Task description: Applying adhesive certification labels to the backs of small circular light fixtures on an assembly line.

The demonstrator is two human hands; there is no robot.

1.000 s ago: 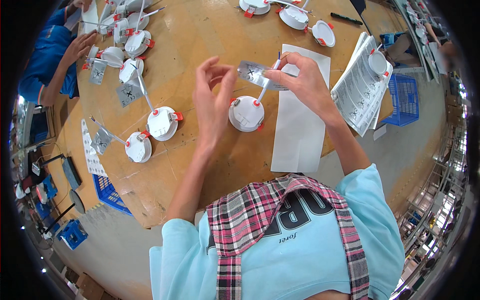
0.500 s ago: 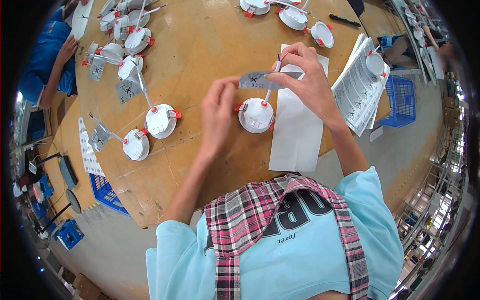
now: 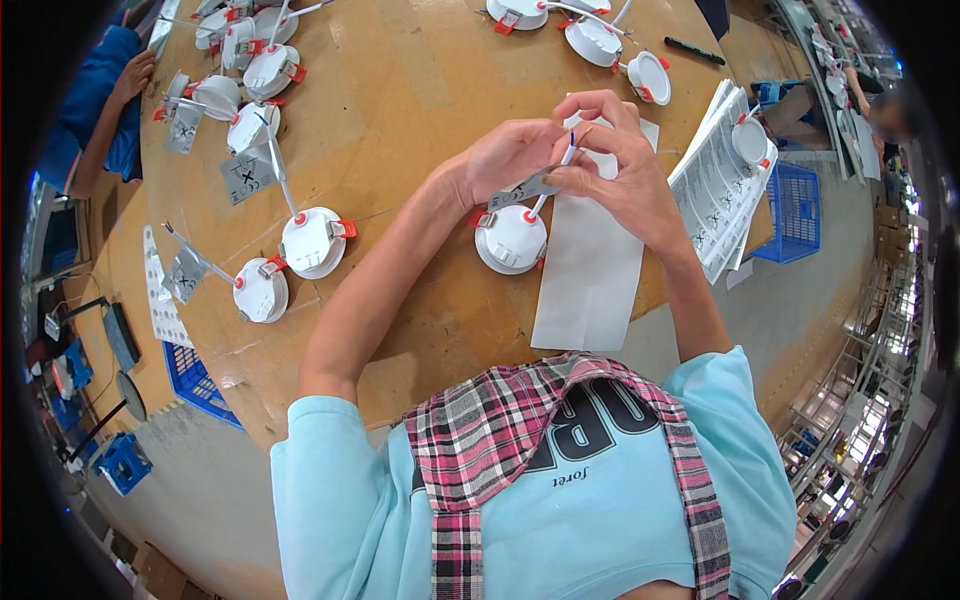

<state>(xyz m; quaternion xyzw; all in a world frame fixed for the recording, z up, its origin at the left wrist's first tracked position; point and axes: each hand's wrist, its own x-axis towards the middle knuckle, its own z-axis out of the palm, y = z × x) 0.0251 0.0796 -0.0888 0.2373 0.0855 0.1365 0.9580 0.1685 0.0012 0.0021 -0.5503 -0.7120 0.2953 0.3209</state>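
Note:
In front of me a round white downlight (image 3: 511, 240) with red-tipped spring clips lies on the table, its white cable (image 3: 540, 203) rising from a red grommet. A silver printed label (image 3: 522, 189) lies across that cable. My right hand (image 3: 625, 170) is closed, pinching the label against the cable between thumb and fingers. From the left, my left hand (image 3: 515, 158) reaches beyond the label to the cable's upper end; its fingers are bent and their tips are hidden near the right fingers. Bare wire ends (image 3: 578, 138) show between the hands.
To the left stand two labelled downlights (image 3: 314, 243), with several more behind. A white backing strip (image 3: 587, 290) lies under my right hand. Label sheets (image 3: 715, 190) with a downlight on top are at the right, below a black marker (image 3: 694, 50). A co-worker's arm (image 3: 110, 115) is far left.
My left hand has moved up and right, from the label's left end to the cable top. My right hand keeps its pinch, and the label has tilted, its left end lower.

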